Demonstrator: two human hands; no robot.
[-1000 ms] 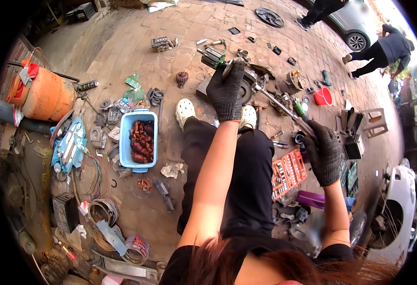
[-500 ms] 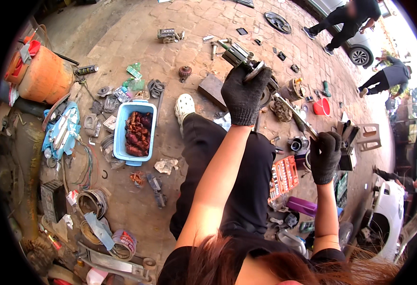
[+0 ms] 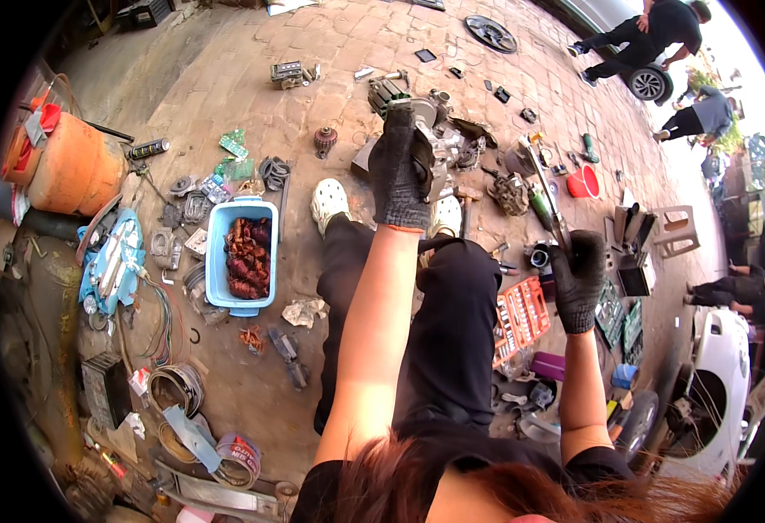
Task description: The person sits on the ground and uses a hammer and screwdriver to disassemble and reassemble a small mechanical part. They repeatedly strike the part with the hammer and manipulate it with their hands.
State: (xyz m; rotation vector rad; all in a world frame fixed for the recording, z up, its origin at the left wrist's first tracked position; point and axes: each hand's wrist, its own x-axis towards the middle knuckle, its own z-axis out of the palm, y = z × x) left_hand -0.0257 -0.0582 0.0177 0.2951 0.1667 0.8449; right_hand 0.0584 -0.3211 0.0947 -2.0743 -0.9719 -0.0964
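My left hand, in a black knit glove, is closed at a greasy metal machine part with a round disc, in front of my feet. The palm and fingers hide much of the grip. Just beyond it lies a ribbed metal piece. My right hand, also gloved, is closed around the lower end of a long, thin metal tool. The tool slants up and left, away from the machine part; its kind is unclear. A hammer lies close to my left hand.
At left stand a light blue tub of copper windings and an orange cylinder. An orange socket-set case, a red bucket and a plastic stool are at right. Other people are near the cars.
My right hand has swung the long tool away from the machine part, so it points further up. My left hand has moved left and turned. The view has shifted slightly.
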